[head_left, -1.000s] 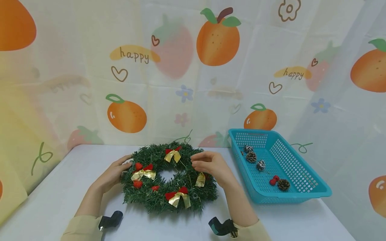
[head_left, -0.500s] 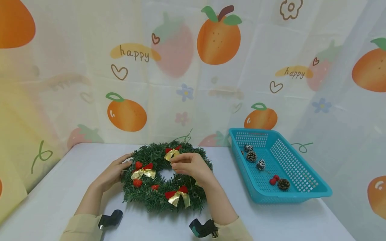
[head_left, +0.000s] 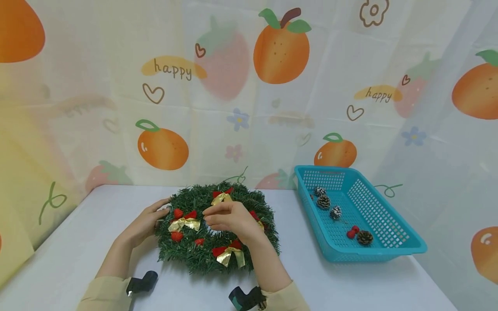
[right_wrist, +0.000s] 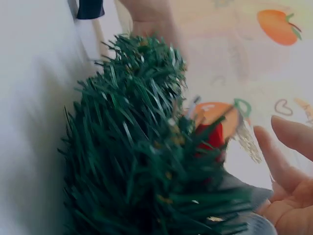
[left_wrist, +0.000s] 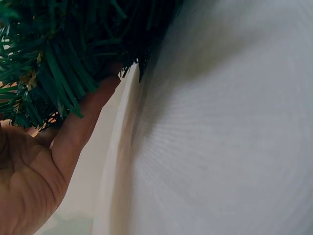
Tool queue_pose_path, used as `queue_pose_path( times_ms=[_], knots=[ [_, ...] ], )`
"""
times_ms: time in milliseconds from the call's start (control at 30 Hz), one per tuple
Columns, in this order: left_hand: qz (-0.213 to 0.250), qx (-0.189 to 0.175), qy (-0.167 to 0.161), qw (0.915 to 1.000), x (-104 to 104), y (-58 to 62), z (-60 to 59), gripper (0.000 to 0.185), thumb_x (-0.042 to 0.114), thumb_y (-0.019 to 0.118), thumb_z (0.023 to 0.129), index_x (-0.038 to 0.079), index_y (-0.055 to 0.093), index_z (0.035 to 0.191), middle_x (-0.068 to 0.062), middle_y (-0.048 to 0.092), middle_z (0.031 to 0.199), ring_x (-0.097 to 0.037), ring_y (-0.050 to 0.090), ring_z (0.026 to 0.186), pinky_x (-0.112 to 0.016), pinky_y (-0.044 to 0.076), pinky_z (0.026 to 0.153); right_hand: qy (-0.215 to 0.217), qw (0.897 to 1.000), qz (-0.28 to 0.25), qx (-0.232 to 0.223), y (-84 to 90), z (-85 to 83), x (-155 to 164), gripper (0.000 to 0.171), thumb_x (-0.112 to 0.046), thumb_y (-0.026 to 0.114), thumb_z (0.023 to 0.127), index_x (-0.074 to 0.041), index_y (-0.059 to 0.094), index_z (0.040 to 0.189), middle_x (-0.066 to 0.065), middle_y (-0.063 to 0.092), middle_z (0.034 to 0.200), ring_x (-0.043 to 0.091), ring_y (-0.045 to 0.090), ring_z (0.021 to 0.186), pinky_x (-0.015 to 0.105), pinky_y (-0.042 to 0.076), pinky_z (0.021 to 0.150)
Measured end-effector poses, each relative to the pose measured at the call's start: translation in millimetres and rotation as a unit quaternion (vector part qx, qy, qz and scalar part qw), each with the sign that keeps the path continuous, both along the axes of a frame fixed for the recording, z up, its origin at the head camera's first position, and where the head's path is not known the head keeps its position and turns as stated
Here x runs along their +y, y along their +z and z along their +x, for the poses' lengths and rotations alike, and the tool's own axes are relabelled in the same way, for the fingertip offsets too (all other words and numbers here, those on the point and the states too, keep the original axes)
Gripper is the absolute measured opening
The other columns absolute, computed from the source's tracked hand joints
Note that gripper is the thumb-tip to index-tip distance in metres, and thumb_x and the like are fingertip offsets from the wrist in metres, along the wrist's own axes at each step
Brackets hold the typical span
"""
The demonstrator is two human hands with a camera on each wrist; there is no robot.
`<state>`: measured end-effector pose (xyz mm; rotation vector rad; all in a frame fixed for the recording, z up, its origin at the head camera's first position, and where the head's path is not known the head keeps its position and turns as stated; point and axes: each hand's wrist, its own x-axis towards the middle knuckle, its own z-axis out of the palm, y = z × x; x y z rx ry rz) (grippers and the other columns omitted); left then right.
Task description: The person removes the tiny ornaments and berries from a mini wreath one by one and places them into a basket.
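A green artificial wreath (head_left: pixel 256 242) with red and gold bows and red berries lies on the white table. My left hand (head_left: pixel 145 222) holds its left rim, and in the left wrist view the fingers (left_wrist: pixel 80 125) reach in under the needles. Over the wreath's centre hole hovers my right hand (head_left: pixel 233 220), thumb and fingers bent toward the left. In the right wrist view its fingertips (right_wrist: pixel 261 137) stand apart, and I see nothing between them. The right forearm covers part of the wreath's right side, including some of the gold bow there.
At the right of the table stands a blue perforated basket (head_left: pixel 330 255). Inside are several pine cones (head_left: pixel 324 201) and red berries (head_left: pixel 351 233). A fruit-printed cloth (head_left: pixel 249 142) hangs behind the table.
My right hand has moved left, from the wreath's right side to above its centre hole. My left hand has stayed on the left rim. The basket has not moved.
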<state>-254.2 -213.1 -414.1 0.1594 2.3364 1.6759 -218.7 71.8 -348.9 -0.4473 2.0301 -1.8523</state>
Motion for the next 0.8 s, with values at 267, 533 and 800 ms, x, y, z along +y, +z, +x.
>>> queue_pose_path(
  times_ms=[267, 533, 800],
  knots=[
    [0.001, 0.004, 0.000, 1.0000, -2, -2.2, -1.0, 0.065, 0.032, 0.037, 0.108, 0.009, 0.007, 0.160, -0.027, 0.019, 0.153, -0.010, 0.032, 0.064, -0.028, 0.039, 0.065, 0.000, 1.000, 0.018, -0.002, -4.5, 2.9, -9, 0.025, -0.013, 0.068, 0.093, -0.001, 0.072, 0.114, 0.019, 0.070, 0.115, 0.033, 0.069, 0.105, 0.038, 0.057, 0.091],
    [0.003, 0.004, -0.003, 1.0000, -1, -1.5, -0.5, 0.064, 0.031, 0.037, 0.108, 0.009, 0.008, 0.160, -0.026, 0.019, 0.152, -0.010, 0.031, 0.066, -0.028, 0.038, 0.065, -0.003, 0.999, 0.039, 0.000, -12.2, 2.0, -13, 0.023, -0.015, 0.069, 0.092, -0.003, 0.073, 0.112, 0.014, 0.071, 0.114, 0.027, 0.071, 0.099, 0.033, 0.058, 0.087],
    [0.003, 0.006, -0.004, 1.0000, -1, -0.3, 1.1, 0.064, 0.030, 0.037, 0.108, 0.009, 0.008, 0.160, -0.027, 0.016, 0.155, -0.010, 0.029, 0.064, -0.028, 0.037, 0.065, -0.001, 0.996, 0.090, 0.008, -19.1, 1.9, -14, 0.020, -0.018, 0.071, 0.091, -0.008, 0.075, 0.108, 0.008, 0.073, 0.111, 0.017, 0.069, 0.096, 0.036, 0.056, 0.092]
  ],
)
